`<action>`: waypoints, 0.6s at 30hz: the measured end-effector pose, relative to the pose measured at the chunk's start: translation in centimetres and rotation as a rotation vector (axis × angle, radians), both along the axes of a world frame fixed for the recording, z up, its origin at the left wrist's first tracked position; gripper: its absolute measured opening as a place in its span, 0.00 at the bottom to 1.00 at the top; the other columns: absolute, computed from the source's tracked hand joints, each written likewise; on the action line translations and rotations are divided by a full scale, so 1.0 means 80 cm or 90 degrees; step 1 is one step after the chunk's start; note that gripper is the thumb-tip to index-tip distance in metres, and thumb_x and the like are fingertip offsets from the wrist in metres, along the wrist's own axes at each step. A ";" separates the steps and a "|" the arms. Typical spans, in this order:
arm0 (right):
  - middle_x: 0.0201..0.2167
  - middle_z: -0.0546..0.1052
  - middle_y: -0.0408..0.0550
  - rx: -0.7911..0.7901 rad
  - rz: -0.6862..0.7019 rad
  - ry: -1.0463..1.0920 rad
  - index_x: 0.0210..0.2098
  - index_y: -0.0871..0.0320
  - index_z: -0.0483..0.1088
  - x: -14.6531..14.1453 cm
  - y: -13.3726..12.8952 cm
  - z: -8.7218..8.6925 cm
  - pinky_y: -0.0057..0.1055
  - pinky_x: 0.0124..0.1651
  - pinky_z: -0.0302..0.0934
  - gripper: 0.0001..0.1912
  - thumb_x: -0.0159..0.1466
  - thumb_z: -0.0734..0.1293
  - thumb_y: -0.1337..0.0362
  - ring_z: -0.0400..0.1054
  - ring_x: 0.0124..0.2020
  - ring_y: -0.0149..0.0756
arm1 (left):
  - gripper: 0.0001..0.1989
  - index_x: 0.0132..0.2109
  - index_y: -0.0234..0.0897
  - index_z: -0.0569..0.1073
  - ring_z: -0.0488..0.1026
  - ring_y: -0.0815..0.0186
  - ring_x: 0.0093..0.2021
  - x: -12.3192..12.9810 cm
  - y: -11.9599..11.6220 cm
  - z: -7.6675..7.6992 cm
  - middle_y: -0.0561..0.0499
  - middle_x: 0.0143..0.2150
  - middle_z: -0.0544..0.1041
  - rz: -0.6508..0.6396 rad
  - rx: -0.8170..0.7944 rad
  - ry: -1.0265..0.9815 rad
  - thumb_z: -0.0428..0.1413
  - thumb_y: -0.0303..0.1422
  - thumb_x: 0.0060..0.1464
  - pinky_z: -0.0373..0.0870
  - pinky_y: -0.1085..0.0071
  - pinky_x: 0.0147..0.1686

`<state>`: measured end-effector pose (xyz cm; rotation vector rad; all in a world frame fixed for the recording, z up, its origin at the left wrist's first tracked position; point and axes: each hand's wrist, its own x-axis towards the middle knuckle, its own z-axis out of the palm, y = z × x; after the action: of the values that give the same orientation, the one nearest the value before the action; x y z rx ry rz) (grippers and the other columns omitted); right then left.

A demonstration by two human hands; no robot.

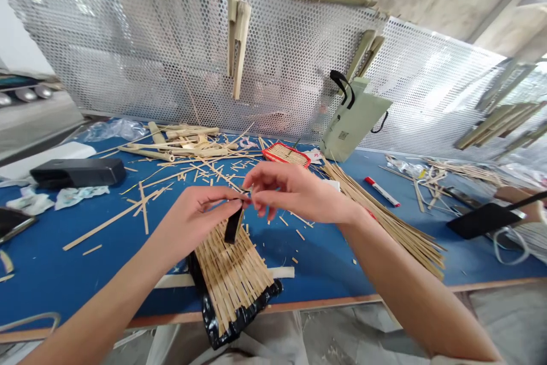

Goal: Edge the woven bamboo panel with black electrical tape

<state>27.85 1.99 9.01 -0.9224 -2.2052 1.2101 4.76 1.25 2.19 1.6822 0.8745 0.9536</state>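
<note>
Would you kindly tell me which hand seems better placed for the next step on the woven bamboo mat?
Probably the left: the left hand sits directly over the woven bamboo mat, beside the black strip on it, while the right hand reaches in from the side, above the blue table.

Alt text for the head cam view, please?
The left hand and right hand pinch a black strip above a woven bamboo mat on black plastic. Loose bamboo strips lie across the blue worktable, before a perforated metal panel.

A bamboo-craft workshop: bamboo strips litter a blue workbench before a perforated metal screen.
</note>
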 end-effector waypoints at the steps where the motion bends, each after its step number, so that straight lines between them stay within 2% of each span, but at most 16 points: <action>1: 0.35 0.78 0.43 -0.002 -0.046 0.027 0.50 0.56 0.69 0.017 0.001 0.001 0.28 0.36 0.70 0.10 0.70 0.66 0.61 0.75 0.33 0.30 | 0.11 0.39 0.45 0.85 0.79 0.56 0.49 0.000 0.002 -0.001 0.50 0.47 0.84 0.018 0.013 0.002 0.62 0.44 0.62 0.71 0.63 0.50; 4: 0.33 0.79 0.44 0.129 -0.305 -0.025 0.48 0.57 0.72 0.092 0.002 -0.004 0.32 0.37 0.67 0.13 0.68 0.68 0.57 0.73 0.32 0.33 | 0.12 0.37 0.45 0.85 0.77 0.56 0.52 -0.003 0.009 -0.005 0.48 0.50 0.81 0.055 0.078 0.044 0.62 0.46 0.62 0.70 0.63 0.51; 6: 0.30 0.78 0.45 0.227 -0.472 -0.202 0.40 0.57 0.74 0.150 -0.001 -0.017 0.34 0.36 0.63 0.10 0.67 0.67 0.57 0.70 0.30 0.34 | 0.13 0.38 0.45 0.85 0.77 0.57 0.49 -0.007 0.013 -0.008 0.49 0.46 0.81 0.058 0.100 0.068 0.61 0.46 0.63 0.70 0.63 0.50; 7: 0.30 0.78 0.46 0.252 -0.514 -0.335 0.38 0.57 0.74 0.177 -0.005 -0.028 0.35 0.37 0.61 0.09 0.67 0.66 0.58 0.70 0.30 0.35 | 0.13 0.38 0.45 0.85 0.77 0.58 0.48 -0.009 0.016 -0.009 0.50 0.45 0.81 0.059 0.103 0.074 0.61 0.46 0.63 0.71 0.64 0.49; 9: 0.33 0.80 0.49 0.224 -0.528 -0.549 0.38 0.57 0.75 0.223 -0.015 -0.055 0.36 0.37 0.58 0.10 0.67 0.64 0.58 0.70 0.32 0.39 | 0.14 0.38 0.46 0.85 0.79 0.57 0.47 -0.013 0.020 -0.011 0.51 0.44 0.83 0.065 0.092 0.079 0.61 0.48 0.63 0.72 0.65 0.48; 11: 0.38 0.81 0.53 0.178 -0.503 -0.623 0.40 0.58 0.75 0.252 -0.027 -0.084 0.36 0.39 0.58 0.10 0.66 0.65 0.59 0.72 0.36 0.42 | 0.14 0.39 0.46 0.85 0.81 0.56 0.47 -0.016 0.023 -0.012 0.51 0.43 0.85 0.084 0.064 0.078 0.62 0.49 0.61 0.73 0.65 0.48; 14: 0.39 0.81 0.56 0.153 -0.482 -0.626 0.42 0.59 0.74 0.270 -0.042 -0.113 0.36 0.41 0.60 0.10 0.63 0.67 0.61 0.73 0.40 0.45 | 0.15 0.38 0.46 0.86 0.82 0.54 0.47 -0.017 0.025 -0.013 0.51 0.42 0.86 0.115 0.039 0.088 0.63 0.51 0.60 0.75 0.65 0.48; 18: 0.40 0.81 0.59 0.156 -0.458 -0.597 0.47 0.58 0.73 0.269 -0.046 -0.118 0.38 0.43 0.60 0.13 0.64 0.64 0.64 0.74 0.38 0.47 | 0.15 0.37 0.44 0.86 0.83 0.55 0.46 -0.015 0.025 -0.013 0.50 0.42 0.87 0.130 0.049 0.080 0.63 0.49 0.61 0.76 0.65 0.48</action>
<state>49.41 -1.68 -0.46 -2.2122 -2.1614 0.1381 3.57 3.28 1.17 1.7583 1.1224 1.0368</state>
